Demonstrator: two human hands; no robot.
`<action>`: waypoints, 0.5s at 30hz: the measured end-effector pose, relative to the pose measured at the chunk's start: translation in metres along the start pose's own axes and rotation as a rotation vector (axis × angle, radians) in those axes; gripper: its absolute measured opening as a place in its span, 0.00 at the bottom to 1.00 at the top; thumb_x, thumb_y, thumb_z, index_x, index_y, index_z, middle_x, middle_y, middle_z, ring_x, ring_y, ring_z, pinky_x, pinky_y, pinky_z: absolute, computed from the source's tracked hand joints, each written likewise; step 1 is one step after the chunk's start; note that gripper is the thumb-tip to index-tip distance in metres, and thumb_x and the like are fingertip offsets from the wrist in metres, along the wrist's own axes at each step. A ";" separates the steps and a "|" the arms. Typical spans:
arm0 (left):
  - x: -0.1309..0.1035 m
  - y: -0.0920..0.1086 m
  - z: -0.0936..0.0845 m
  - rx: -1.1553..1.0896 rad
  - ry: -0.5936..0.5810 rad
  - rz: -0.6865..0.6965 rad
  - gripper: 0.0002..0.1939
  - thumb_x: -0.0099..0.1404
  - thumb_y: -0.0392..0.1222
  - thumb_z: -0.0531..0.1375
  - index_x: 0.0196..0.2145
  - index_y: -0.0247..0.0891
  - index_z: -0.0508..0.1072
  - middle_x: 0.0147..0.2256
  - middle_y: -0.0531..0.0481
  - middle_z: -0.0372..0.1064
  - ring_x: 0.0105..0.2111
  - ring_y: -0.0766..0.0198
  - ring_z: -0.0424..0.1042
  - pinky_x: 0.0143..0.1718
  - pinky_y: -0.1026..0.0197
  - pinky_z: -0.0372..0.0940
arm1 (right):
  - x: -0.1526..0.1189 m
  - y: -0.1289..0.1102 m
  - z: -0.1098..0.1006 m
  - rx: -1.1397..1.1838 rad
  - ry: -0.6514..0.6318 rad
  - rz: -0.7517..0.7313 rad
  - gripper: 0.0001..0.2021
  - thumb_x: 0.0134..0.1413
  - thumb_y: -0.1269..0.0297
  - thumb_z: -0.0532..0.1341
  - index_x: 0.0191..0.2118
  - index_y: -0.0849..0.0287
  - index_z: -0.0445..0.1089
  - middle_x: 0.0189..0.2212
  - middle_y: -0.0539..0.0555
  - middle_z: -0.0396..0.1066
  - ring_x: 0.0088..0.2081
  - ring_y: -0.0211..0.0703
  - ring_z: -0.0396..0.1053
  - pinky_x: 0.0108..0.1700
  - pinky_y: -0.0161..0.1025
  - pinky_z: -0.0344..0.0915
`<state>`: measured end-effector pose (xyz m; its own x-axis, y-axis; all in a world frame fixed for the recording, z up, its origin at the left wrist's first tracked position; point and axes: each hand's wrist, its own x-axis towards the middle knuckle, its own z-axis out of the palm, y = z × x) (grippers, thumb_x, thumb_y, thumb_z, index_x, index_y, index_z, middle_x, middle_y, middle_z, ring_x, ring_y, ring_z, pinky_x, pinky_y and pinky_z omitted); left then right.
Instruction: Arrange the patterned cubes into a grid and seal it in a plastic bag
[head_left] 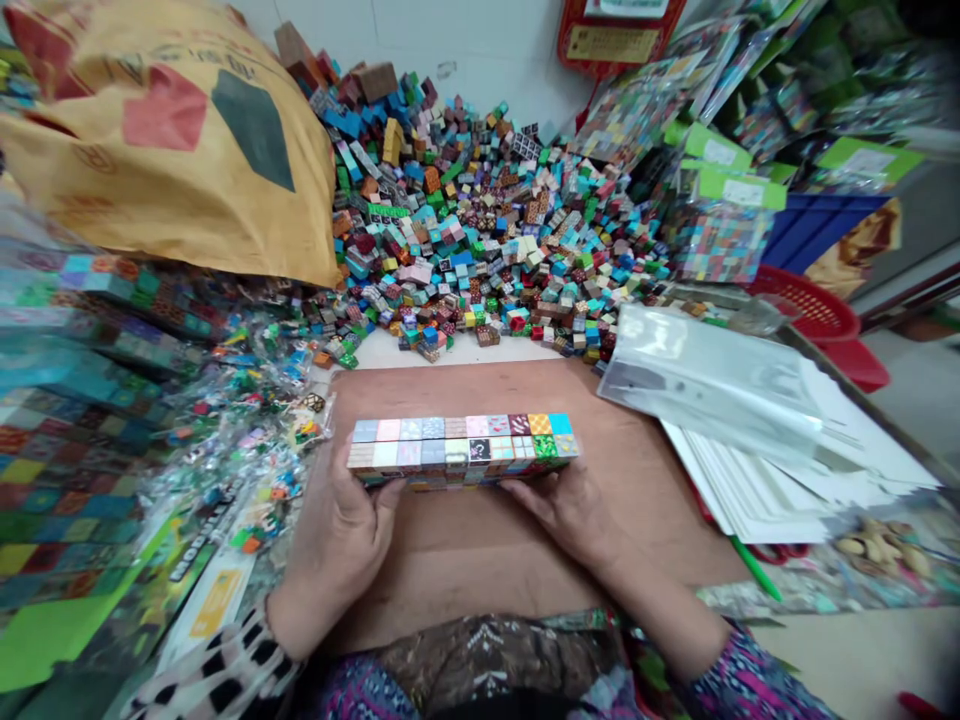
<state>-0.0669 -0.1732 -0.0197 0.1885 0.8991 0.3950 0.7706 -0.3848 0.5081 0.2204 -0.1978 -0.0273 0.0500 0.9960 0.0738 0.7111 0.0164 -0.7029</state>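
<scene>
Between my two hands is a block of small patterned cubes [457, 440], packed in rows into one long bar over the brown board [480, 570]. My left hand [360, 525] grips its left end, thumb along the near side. At the right end my right hand [566, 505] holds it the same way, the thumb pressed to the near face. The fingers behind and under the bar are mostly hidden. Beyond the board lies a big heap of loose coloured cubes [487, 230].
A yellow sack [247, 190] stands at the back left, with small bagged pieces [255, 410] before it. Stacked cube packs [67, 500] line the left. Clear plastic sleeves [705, 370] lie over white cards [750, 490] on the right, near a green pen [756, 568] and red baskets [814, 305].
</scene>
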 end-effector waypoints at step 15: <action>0.048 0.024 -0.052 0.146 0.080 0.372 0.49 0.61 0.64 0.61 0.70 0.44 0.44 0.62 0.34 0.60 0.65 0.39 0.57 0.63 0.32 0.55 | 0.020 -0.029 -0.082 -0.356 0.202 -0.733 0.44 0.58 0.39 0.59 0.70 0.57 0.44 0.62 0.67 0.59 0.63 0.64 0.59 0.62 0.62 0.60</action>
<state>-0.0708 -0.1499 0.0513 0.4269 0.6828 0.5928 0.7384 -0.6417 0.2074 0.2583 -0.1860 0.0526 -0.4111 0.7083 0.5739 0.7893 0.5915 -0.1647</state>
